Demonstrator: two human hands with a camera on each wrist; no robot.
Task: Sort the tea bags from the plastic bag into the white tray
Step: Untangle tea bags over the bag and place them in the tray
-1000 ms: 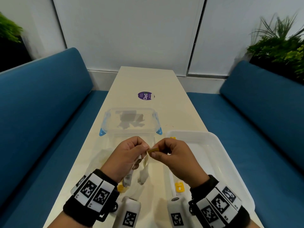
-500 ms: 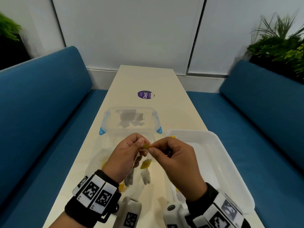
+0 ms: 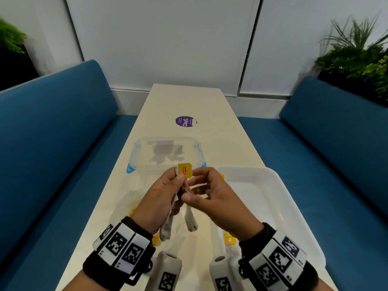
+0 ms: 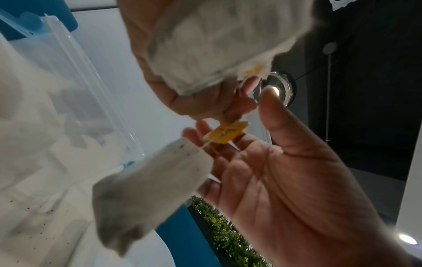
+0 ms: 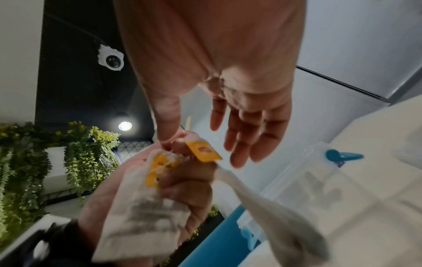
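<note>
Both hands are raised together above the worktop (image 3: 186,106), near its front end. The left hand (image 3: 159,198) has its fingers curled round a tea bag (image 3: 168,227), which hangs down from under its palm; in the right wrist view this bag (image 5: 141,213) lies across the curled fingers with a yellow tag pressed against it. Its thumb and forefinger also pinch a second yellow tag (image 3: 184,170), held upright with the printed face toward the head camera. A thin string runs down from there to a second tea bag (image 3: 190,221), which dangles free between the two wrists.

The right hand (image 3: 218,198) is just beside the left, touching at the fingertips. Its thumb and forefinger come together at the string under the tag, while the other fingers are spread and loosely straight, as the left wrist view shows.

Under the hands lies the crumpled clear plastic bag (image 3: 123,206), with more yellow tags showing in it. The white tray (image 3: 289,198) sits to the right, holding a tag near its front left corner. A clear lidded box (image 3: 165,152) with blue clips stands behind the hands, and a purple sticker (image 3: 185,122) lies farther back.
</note>
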